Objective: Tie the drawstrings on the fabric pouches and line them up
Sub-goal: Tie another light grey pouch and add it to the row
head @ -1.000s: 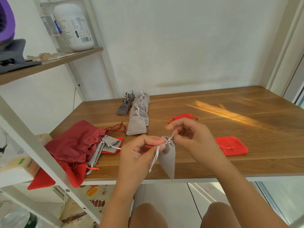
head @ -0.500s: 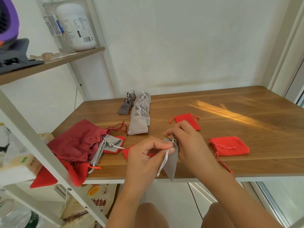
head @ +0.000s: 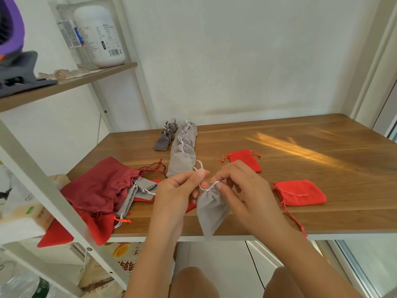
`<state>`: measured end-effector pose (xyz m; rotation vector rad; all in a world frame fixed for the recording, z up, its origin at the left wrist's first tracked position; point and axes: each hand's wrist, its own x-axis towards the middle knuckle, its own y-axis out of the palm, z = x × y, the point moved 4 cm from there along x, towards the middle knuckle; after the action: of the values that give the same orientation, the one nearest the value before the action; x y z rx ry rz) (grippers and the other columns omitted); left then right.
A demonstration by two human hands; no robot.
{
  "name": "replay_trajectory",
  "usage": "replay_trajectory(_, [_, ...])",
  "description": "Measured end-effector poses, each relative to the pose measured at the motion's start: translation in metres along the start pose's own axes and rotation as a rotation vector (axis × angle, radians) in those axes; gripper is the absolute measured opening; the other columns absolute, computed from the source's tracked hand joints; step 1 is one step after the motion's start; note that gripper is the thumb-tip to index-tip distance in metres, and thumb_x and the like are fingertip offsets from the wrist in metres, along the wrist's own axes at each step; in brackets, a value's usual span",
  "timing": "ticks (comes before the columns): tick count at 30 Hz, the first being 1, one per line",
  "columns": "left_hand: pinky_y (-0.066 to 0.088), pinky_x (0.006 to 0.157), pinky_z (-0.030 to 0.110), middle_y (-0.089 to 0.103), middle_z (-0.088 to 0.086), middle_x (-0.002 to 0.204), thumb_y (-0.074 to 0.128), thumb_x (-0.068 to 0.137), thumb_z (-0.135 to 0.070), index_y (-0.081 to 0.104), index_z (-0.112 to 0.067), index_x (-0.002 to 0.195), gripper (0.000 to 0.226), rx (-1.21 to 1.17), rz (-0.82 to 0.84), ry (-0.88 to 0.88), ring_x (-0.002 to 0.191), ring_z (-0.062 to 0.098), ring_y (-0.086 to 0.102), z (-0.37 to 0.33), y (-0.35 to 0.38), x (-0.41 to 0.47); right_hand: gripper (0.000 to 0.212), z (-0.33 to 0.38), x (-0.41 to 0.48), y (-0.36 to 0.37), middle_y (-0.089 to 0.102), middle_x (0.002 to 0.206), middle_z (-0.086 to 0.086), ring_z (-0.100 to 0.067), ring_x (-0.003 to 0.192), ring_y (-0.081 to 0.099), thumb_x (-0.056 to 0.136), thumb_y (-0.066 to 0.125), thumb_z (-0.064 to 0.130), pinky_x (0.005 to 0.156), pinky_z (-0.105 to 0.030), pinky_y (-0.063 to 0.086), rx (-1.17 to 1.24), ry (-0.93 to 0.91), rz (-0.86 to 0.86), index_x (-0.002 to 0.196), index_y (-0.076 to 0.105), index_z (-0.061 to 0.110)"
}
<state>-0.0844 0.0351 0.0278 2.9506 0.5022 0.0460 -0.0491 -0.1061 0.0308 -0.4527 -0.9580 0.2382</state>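
Note:
A grey pouch (head: 211,209) hangs over the table's front edge between my hands. My left hand (head: 178,190) pinches a loop of its white drawstring (head: 198,166) raised above the pouch. My right hand (head: 240,186) pinches the string at the pouch's gathered mouth. Behind them, a row of tied light grey pouches (head: 182,151) runs toward the wall, with a shorter row of darker grey pouches (head: 164,138) to its left. Two flat red pouches (head: 245,159) (head: 300,192) lie on the right.
A large dark red bag (head: 103,186) with grey and red pouches spilling from it lies at the table's left front. A white shelf frame (head: 43,175) crosses the left side. The wooden table (head: 322,151) meets the wall behind.
My left hand has lifted a loop of the drawstring above the pouch, and the pouch has shifted slightly right. The view has tilted a little.

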Motion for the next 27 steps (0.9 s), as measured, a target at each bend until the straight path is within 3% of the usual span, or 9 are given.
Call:
replay_trajectory(4, [0.035,0.047,0.015,0.054,-0.002,0.057,0.067,0.076,-0.025,0.075,-0.012,0.067,0.018,0.146,0.18,-0.092,0.05,0.006,0.038,-0.006,-0.003,0.007,0.017,0.0,-0.002,0.0,0.062,0.112,0.004,0.004,0.106,0.054,0.088,0.059,-0.001,0.09,-0.007,0.037,0.025,-0.067,-0.005,0.095,0.06,0.015])
replay_trajectory(7, [0.036,0.047,0.015,0.055,0.0,0.057,0.064,0.082,-0.013,0.073,-0.008,0.07,0.016,0.207,0.274,-0.156,0.05,0.006,0.038,-0.011,-0.005,0.01,0.017,0.001,-0.001,0.004,0.059,0.121,0.012,0.007,0.114,0.053,0.092,0.051,0.011,0.093,-0.007,0.038,0.077,-0.051,0.054,0.101,0.054,0.026])
replay_trajectory(9, [0.037,0.048,0.015,0.054,0.003,0.06,0.059,0.088,-0.007,0.071,-0.006,0.067,0.024,0.253,0.328,-0.183,0.053,0.007,0.039,-0.013,-0.006,0.011,0.014,0.0,-0.002,0.007,0.062,0.119,0.013,0.009,0.105,0.054,0.093,0.044,0.019,0.086,-0.002,0.037,0.069,-0.019,0.095,0.101,0.051,0.028])
replay_trajectory(11, [0.04,0.048,0.015,0.056,0.006,0.065,0.06,0.087,-0.005,0.075,-0.002,0.075,0.02,0.279,0.377,-0.217,0.054,0.007,0.042,-0.016,-0.007,0.011,0.011,-0.002,-0.002,0.008,0.066,0.104,0.009,0.007,0.09,0.056,0.094,0.042,0.021,0.075,-0.001,0.036,0.049,-0.008,0.118,0.1,0.05,0.025])
replay_trajectory(14, [0.044,0.048,0.015,0.062,0.004,0.069,0.066,0.081,-0.007,0.076,0.0,0.092,0.016,0.318,0.411,-0.262,0.055,0.005,0.044,-0.018,-0.009,0.013,0.009,-0.002,-0.003,0.01,0.054,0.086,0.016,0.016,0.077,0.045,0.094,0.042,0.021,0.069,0.0,0.032,-0.002,-0.029,0.127,0.098,0.05,0.022])
replay_trajectory(17, [0.045,0.047,0.013,0.061,0.007,0.074,0.071,0.068,-0.015,0.075,-0.001,0.093,0.029,0.339,0.441,-0.271,0.054,0.004,0.043,-0.02,-0.007,0.013,0.008,0.0,-0.002,0.01,0.054,0.085,0.013,0.005,0.074,0.044,0.094,0.039,0.023,0.066,-0.01,0.035,-0.038,-0.043,0.133,0.098,0.047,0.025])
replay_trajectory(21, [0.043,0.046,0.013,0.062,0.004,0.072,0.072,0.064,-0.017,0.075,-0.002,0.089,0.029,0.337,0.449,-0.26,0.053,0.004,0.041,-0.024,-0.005,0.013,0.009,0.003,-0.001,0.007,0.06,0.082,0.008,-0.004,0.073,0.049,0.095,0.037,0.025,0.062,-0.018,0.036,-0.057,-0.038,0.095,0.098,0.046,0.026])
replay_trajectory(27, [0.044,0.051,0.015,0.062,0.013,0.082,0.079,0.056,-0.026,0.074,0.0,0.086,0.04,0.477,0.424,-0.209,0.058,0.005,0.051,-0.026,-0.004,0.012,0.008,0.007,-0.001,0.004,0.06,0.074,0.011,0.004,0.068,0.045,0.093,0.046,0.023,0.063,-0.005,0.033,-0.086,-0.057,0.059,0.096,0.054,0.021])
